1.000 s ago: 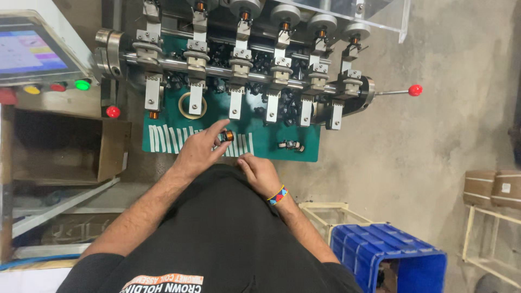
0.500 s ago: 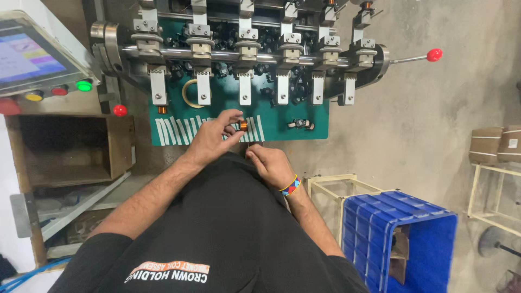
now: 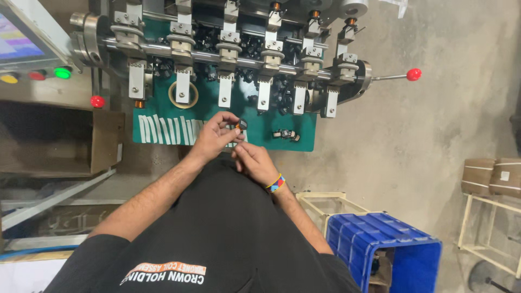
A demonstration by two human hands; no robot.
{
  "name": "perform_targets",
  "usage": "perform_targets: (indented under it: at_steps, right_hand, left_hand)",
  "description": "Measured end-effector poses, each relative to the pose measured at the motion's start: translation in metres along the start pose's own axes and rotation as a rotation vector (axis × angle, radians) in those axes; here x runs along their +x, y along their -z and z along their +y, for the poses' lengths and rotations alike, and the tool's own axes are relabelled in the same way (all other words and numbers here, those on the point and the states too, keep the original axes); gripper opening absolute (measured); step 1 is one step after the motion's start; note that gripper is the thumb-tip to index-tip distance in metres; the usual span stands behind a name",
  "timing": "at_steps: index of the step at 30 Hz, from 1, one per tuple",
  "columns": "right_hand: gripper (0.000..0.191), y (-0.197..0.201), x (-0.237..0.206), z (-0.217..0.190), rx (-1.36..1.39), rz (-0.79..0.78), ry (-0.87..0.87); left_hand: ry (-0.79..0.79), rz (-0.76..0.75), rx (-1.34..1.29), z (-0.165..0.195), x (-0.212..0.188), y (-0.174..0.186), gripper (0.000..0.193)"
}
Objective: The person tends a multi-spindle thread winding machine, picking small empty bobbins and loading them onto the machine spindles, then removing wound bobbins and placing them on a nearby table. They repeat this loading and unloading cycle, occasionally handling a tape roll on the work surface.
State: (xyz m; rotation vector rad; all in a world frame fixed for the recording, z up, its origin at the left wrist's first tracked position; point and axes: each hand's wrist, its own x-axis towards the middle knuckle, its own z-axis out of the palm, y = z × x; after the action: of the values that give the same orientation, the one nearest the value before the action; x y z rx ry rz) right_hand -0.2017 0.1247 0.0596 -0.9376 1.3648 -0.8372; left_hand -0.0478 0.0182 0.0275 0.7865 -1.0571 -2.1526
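My left hand (image 3: pixel 214 134) pinches a small dark coil part with a copper-coloured winding (image 3: pixel 240 125) above the green work surface (image 3: pixel 304 138). My right hand (image 3: pixel 254 161) is just below it, fingers curled close to the part, a coloured band on its wrist. Behind both hands stands a winding machine (image 3: pixel 228 46) with a row of several metal clamps on a steel shaft. A row of white tape strips (image 3: pixel 163 130) is stuck to the green surface to the left of my hands. A roll of tape (image 3: pixel 183 95) lies under one clamp.
A few small dark parts (image 3: pixel 286 134) lie on the green surface to the right. A red-knobbed lever (image 3: pixel 413 74) sticks out at the machine's right end. A control panel with yellow, red and green buttons (image 3: pixel 38 74) is at left. A blue crate (image 3: pixel 380 249) and a white frame (image 3: pixel 325 206) stand lower right.
My view has shifted, so the machine sits a bit differently in the frame. My hands stay together at the front of the green surface with the small coil part held between them.
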Motion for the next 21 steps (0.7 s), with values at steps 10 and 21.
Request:
perform_targets:
  at_steps: [10,21]
  right_hand:
    - [0.031,0.057,0.037,0.058,-0.021,-0.195,-0.166]
    - [0.026,0.063,0.118,0.061,-0.593,0.232,0.166]
  left_hand:
    - [-0.078,0.352,0.014,-0.044,-0.005,-0.012,0.033]
    - [-0.063,0.503,0.754,-0.029,-0.071,-0.022,0.042]
